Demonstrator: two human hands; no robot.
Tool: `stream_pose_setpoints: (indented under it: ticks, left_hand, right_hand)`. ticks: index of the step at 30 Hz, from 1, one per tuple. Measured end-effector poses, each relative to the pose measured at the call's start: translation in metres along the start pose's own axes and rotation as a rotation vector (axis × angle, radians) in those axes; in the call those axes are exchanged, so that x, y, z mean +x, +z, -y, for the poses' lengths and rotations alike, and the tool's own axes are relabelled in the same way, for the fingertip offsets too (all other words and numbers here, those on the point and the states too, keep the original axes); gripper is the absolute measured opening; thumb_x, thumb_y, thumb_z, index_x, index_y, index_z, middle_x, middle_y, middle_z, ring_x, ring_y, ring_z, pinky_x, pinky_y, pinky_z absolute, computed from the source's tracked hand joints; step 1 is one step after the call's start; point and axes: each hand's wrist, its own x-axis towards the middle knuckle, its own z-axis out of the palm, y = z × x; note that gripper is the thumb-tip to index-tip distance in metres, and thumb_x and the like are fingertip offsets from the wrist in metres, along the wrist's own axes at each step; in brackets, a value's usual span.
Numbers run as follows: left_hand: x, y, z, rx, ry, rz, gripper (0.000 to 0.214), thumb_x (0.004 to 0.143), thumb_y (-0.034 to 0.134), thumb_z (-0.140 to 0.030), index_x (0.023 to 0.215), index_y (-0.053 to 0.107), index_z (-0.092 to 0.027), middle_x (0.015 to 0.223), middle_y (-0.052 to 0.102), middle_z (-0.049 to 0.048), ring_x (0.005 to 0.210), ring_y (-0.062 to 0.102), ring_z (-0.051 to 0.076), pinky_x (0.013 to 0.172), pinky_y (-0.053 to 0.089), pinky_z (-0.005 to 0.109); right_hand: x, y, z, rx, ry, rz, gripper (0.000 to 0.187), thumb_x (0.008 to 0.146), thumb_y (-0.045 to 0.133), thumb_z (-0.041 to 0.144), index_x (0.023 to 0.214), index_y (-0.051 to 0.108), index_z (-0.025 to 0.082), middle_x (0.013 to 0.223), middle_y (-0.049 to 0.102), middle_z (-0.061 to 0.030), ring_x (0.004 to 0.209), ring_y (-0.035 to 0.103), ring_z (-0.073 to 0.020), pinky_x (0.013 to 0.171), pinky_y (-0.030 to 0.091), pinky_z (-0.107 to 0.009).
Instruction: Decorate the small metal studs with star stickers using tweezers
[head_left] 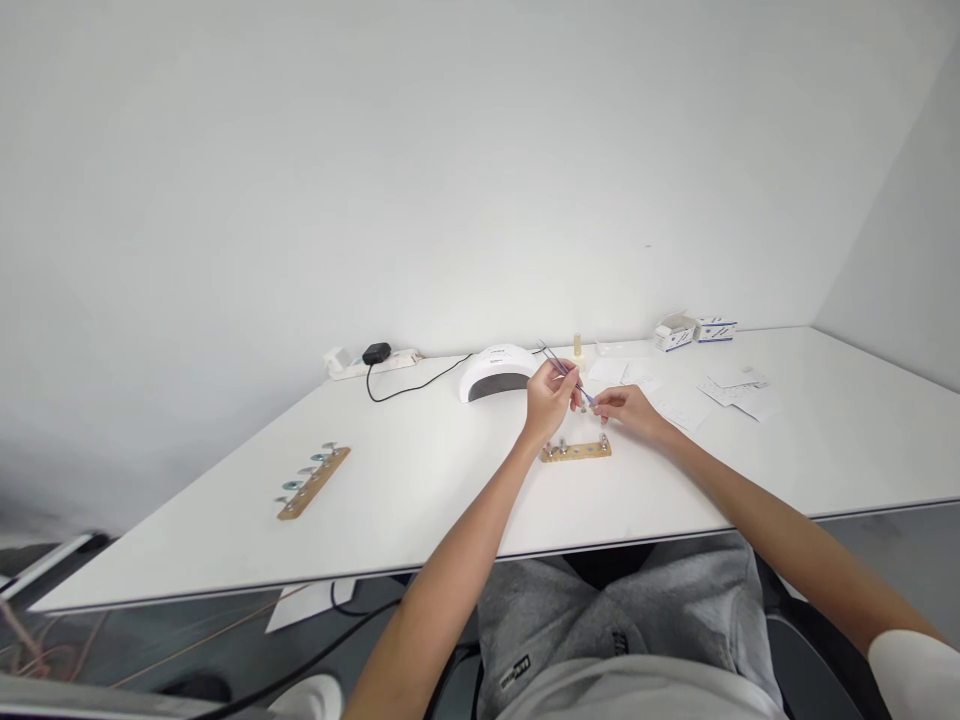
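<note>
Closest are the grey shorts (622, 620). My left hand (550, 398) grips tweezers (553, 358); my right hand (628, 405) is pinched closed at their tip, just above the wooden peg strip (576, 452), whose pegs look bare, I think.

**White top, grey sweat bottoms at the bench**

A white short sleeve (916, 672) shows at four o'clock, capping the right arm. Both forearms are bare down to the left hand (551, 400) and right hand (628, 408). At six o'clock, heathered grey sweat bottoms (675, 610) cover the lap, with a small black label (517, 671) whose white lettering is too small to read. A white shirt hem (637, 700) edges the bottom.
</note>
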Motion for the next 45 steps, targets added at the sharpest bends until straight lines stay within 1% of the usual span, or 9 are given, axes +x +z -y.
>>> stream_pose_setpoints:
  ticks: [4,14,18,24,31,35,42,45]
  left_hand:
    - [-0.0005,0.0000,0.0036,0.003,-0.017,0.023,0.030,0.078,0.065,-0.041,0.083,0.049,-0.016,0.065,0.055,-0.0034,0.041,0.053,0.006,0.040,0.040,0.019]
    - [0.0024,-0.0005,0.0045,0.011,-0.009,-0.010,0.028,0.077,0.065,-0.038,0.080,0.049,-0.016,0.063,0.054,-0.0041,0.039,0.052,0.006,0.037,0.038,0.019]
    - [0.0034,-0.0019,0.0048,0.018,-0.006,-0.026,0.029,0.076,0.066,-0.039,0.080,0.049,-0.016,0.063,0.055,-0.0037,0.040,0.052,0.006,0.038,0.038,0.019]
    - [0.0026,-0.0008,-0.0022,-0.003,0.007,-0.051,0.031,0.077,0.066,-0.042,0.079,0.049,-0.016,0.062,0.054,-0.0032,0.039,0.051,0.006,0.038,0.039,0.020]
    - [-0.0010,0.0015,0.0000,0.016,-0.030,0.017,0.031,0.078,0.064,-0.042,0.082,0.050,-0.016,0.064,0.054,-0.0038,0.040,0.051,0.005,0.039,0.038,0.018]
    - [-0.0006,0.0013,0.0033,0.037,-0.039,0.016,0.028,0.078,0.065,-0.040,0.083,0.050,-0.016,0.064,0.054,-0.0038,0.040,0.051,0.005,0.039,0.037,0.018]
    - [0.0019,-0.0005,0.0064,0.045,0.004,-0.015,0.025,0.077,0.065,-0.036,0.079,0.050,-0.016,0.064,0.054,-0.0035,0.042,0.052,0.006,0.040,0.039,0.018]
    - [0.0022,-0.0011,0.0053,0.038,0.049,-0.058,0.025,0.078,0.065,-0.036,0.079,0.050,-0.016,0.063,0.054,-0.0034,0.042,0.052,0.006,0.040,0.039,0.018]
  right_hand:
    - [-0.0004,-0.0001,0.0010,0.011,-0.012,0.026,0.021,0.063,0.072,0.034,0.073,0.070,0.015,0.061,0.062,-0.0006,0.056,0.055,-0.0125,0.064,0.047,-0.029]
    - [-0.0020,-0.0005,0.0017,-0.001,-0.007,0.047,0.020,0.065,0.071,0.034,0.071,0.069,0.015,0.064,0.063,-0.0015,0.057,0.055,-0.0127,0.065,0.047,-0.030]
    - [-0.0010,-0.0006,-0.0002,0.001,0.000,0.040,0.020,0.063,0.072,0.034,0.070,0.068,0.015,0.064,0.063,-0.0014,0.057,0.055,-0.0129,0.065,0.047,-0.030]
    - [0.0007,-0.0006,-0.0033,-0.006,0.005,0.006,0.019,0.062,0.071,0.033,0.069,0.067,0.015,0.065,0.063,-0.0017,0.056,0.055,-0.0120,0.064,0.047,-0.030]
    - [-0.0004,0.0015,-0.0015,-0.047,-0.014,0.020,0.019,0.064,0.069,0.032,0.072,0.068,0.014,0.066,0.063,-0.0023,0.055,0.053,-0.0116,0.061,0.046,-0.029]
    - [-0.0006,0.0013,-0.0018,-0.068,-0.013,0.000,0.019,0.063,0.069,0.032,0.071,0.067,0.015,0.065,0.063,-0.0021,0.055,0.054,-0.0123,0.062,0.046,-0.029]
    - [-0.0010,0.0010,-0.0026,-0.067,-0.030,0.011,0.021,0.064,0.069,0.034,0.071,0.067,0.015,0.068,0.064,-0.0031,0.056,0.053,-0.0119,0.062,0.046,-0.029]
    - [-0.0012,0.0012,-0.0009,-0.053,-0.025,-0.026,0.021,0.063,0.070,0.034,0.071,0.067,0.015,0.067,0.064,-0.0029,0.054,0.053,-0.0116,0.061,0.046,-0.029]
